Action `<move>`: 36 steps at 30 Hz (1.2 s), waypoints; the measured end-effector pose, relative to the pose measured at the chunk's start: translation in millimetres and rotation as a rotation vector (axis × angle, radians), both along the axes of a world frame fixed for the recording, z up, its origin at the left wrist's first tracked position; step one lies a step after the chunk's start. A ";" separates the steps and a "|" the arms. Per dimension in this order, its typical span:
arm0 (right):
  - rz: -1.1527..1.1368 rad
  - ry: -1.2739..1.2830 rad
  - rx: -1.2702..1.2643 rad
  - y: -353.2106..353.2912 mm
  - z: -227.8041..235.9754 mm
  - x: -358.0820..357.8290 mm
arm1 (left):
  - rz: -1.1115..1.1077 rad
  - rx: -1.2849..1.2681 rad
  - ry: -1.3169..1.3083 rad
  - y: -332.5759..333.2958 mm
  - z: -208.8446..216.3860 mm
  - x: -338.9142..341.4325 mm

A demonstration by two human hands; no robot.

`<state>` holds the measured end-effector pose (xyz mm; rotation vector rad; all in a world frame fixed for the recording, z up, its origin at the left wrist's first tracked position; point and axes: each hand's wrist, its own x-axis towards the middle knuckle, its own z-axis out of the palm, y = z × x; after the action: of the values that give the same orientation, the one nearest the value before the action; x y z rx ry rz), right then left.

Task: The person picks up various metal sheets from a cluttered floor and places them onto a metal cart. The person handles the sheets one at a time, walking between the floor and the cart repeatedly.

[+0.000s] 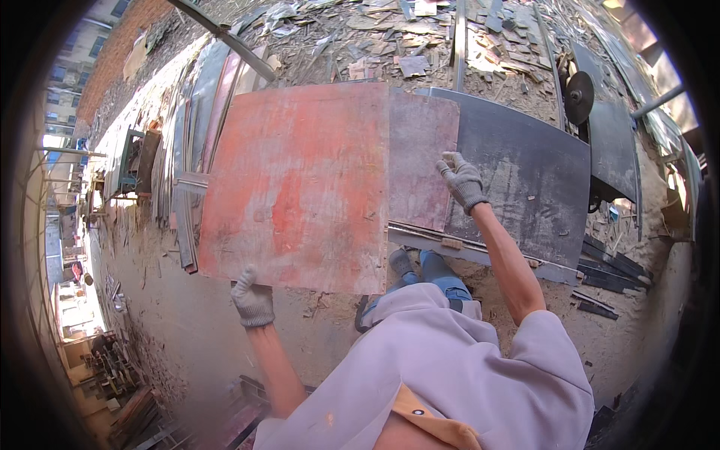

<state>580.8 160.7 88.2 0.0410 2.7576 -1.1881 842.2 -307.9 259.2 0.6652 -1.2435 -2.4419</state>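
A large red, scuffed plywood board (pixel 296 187) lies across the left of a work surface and juts out past it. My left hand (pixel 253 298), in a grey glove, is closed on its near left edge, thumb on top and the other fingers hidden below. Partly covered by the red board is a smaller purplish board (pixel 421 161). At that board's right edge is my gloved right hand (pixel 463 181), its fingers bent together; whether they grip the edge is not clear. Beneath lies a dark, worn tabletop (pixel 525 180).
A round saw blade (pixel 578 97) stands upright beside a dark machine panel at the right. Long boards (pixel 214 112) are stacked at the left. Scrap wood pieces (pixel 412 66) litter the ground beyond the table. Dark offcut strips (pixel 611 266) lie at the near right corner.
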 end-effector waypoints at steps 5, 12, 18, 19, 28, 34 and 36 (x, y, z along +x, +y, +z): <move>0.234 0.797 0.565 22.5 156.9 78.9 | -0.249 0.099 -0.004 53.8 -3.0 -78.2; -0.398 0.935 -0.178 128.4 164.2 121.6 | -0.810 0.311 0.417 212.2 88.8 -187.6; -0.842 0.361 -0.127 309.3 96.3 85.9 | -0.785 -1.163 0.041 286.8 -106.2 -189.0; -0.873 0.313 -0.101 338.6 74.6 82.4 | -0.915 -1.329 -0.160 300.3 -123.1 -178.9; -0.718 -0.039 0.207 382.7 -57.3 39.1 | -1.189 -1.534 -0.446 368.9 -204.7 -144.2; -0.556 -0.106 0.319 351.6 -102.0 39.2 | -1.209 -1.742 -0.421 382.6 -215.9 -134.9; -0.415 -0.256 0.442 361.3 -93.4 40.3 | -1.275 -1.770 -0.459 393.6 -210.8 -134.4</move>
<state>621.1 522.0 -5.2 0.7824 2.7859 -0.5545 707.8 85.8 48.4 -0.2993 -3.6805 -0.4078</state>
